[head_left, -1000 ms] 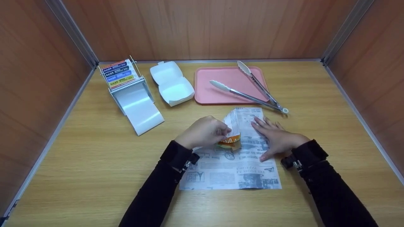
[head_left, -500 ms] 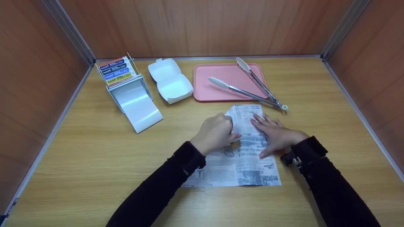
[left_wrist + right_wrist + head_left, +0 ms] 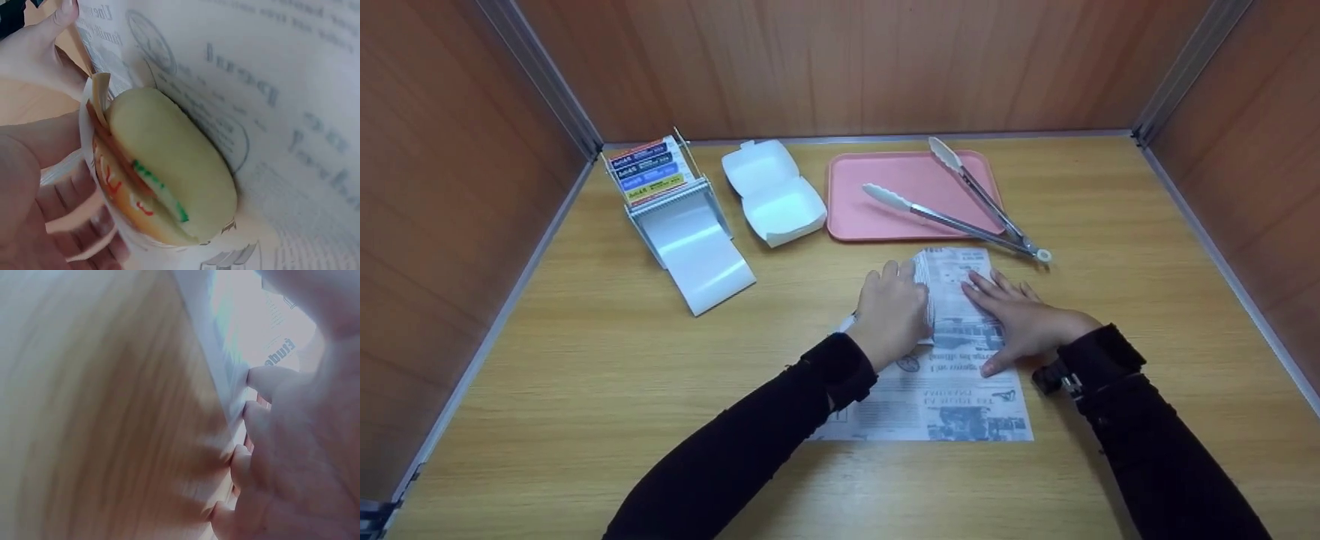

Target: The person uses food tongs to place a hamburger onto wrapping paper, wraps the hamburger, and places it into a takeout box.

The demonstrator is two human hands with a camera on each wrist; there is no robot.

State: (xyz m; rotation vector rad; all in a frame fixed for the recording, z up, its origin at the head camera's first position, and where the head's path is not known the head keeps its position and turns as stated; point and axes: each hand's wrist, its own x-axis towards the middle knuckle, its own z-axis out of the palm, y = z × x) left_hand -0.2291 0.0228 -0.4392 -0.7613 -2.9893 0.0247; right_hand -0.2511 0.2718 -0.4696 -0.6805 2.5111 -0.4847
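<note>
A sheet of newspaper-print wrapping paper (image 3: 937, 394) lies on the table, its left part folded up over a burger. The burger (image 3: 174, 157) shows in the left wrist view, standing tilted inside the fold with pale bun, patty and a green-edged slice visible; in the head view it is hidden. My left hand (image 3: 891, 311) presses the folded flap against the burger from outside, its thumb and spread fingers lying along the paper. With fingers spread, my right hand (image 3: 1020, 322) rests on the sheet's right edge, some fingertips (image 3: 242, 458) reaching onto the table.
Behind the paper lies a pink tray (image 3: 851, 225), with metal tongs (image 3: 960, 225) spread across it and over its front edge. An opened white takeaway box (image 3: 784, 206) and a label dispenser (image 3: 679, 214) stand at back left. Wooden panels (image 3: 870, 67) enclose the table.
My left hand has moved right and brought the paper flap over the burger, covering it in the head view. My right hand has stayed on the sheet's right edge.
</note>
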